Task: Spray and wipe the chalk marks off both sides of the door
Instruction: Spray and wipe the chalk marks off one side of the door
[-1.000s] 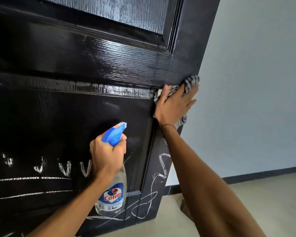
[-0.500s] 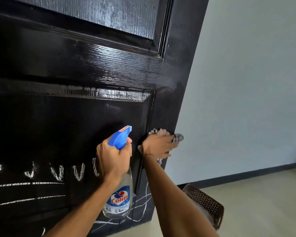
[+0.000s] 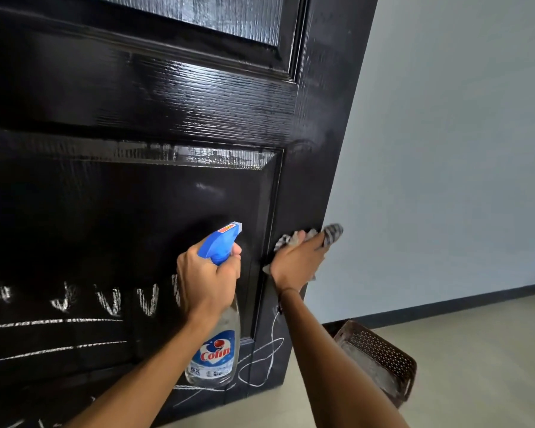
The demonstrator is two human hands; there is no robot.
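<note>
The black door (image 3: pixel 173 125) fills the frame's left; remaining chalk marks (image 3: pixel 105 301) lie lower left and below the hands; the left hand (image 3: pixel 209 279) grips the spray bottle (image 3: pixel 218 350), nearer them; the right hand (image 3: pixel 297 257) presses a checked cloth (image 3: pixel 332 233) against the door's edge, centre right.

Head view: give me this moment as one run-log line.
left hand grips spray bottle | right hand presses cloth on door edge | chalk marks remain below
</note>
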